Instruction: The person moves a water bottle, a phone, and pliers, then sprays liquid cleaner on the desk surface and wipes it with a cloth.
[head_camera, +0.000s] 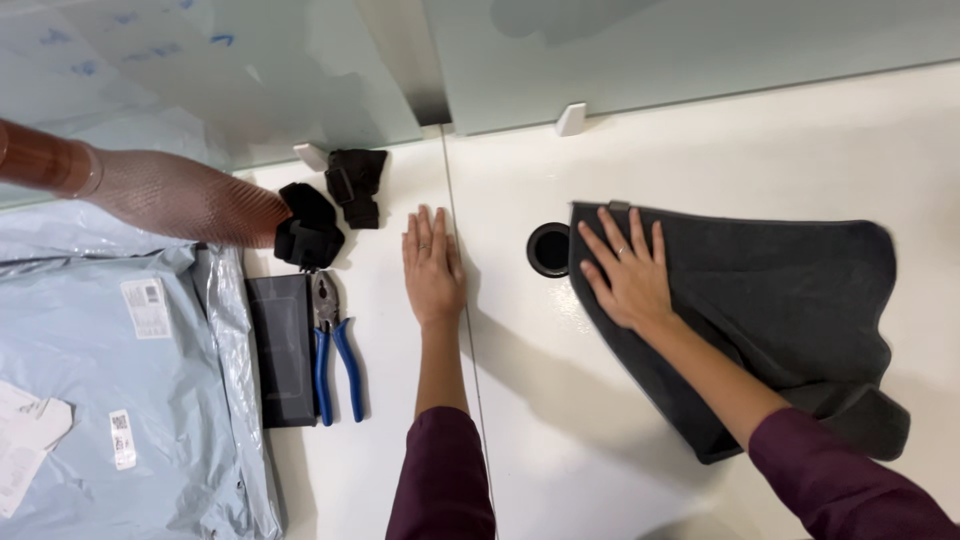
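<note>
A dark grey towel (790, 310) lies spread on the white table, its lower right corner folded over. My right hand (628, 270) rests flat on the towel's left part, fingers apart, holding nothing. My left hand (431, 265) lies flat on the bare table (560, 420) to the left of the towel, fingers together and pointing away from me. It touches nothing else. Both arms wear dark maroon sleeves.
A round black cable hole (548, 249) sits between my hands. Blue-handled pliers (331, 345) and a flat black case (282, 350) lie left of my left hand. Black straps (325, 210) lie behind them. Grey plastic mailer bags (110, 380) fill the left. Frosted glass panels (640, 50) stand behind.
</note>
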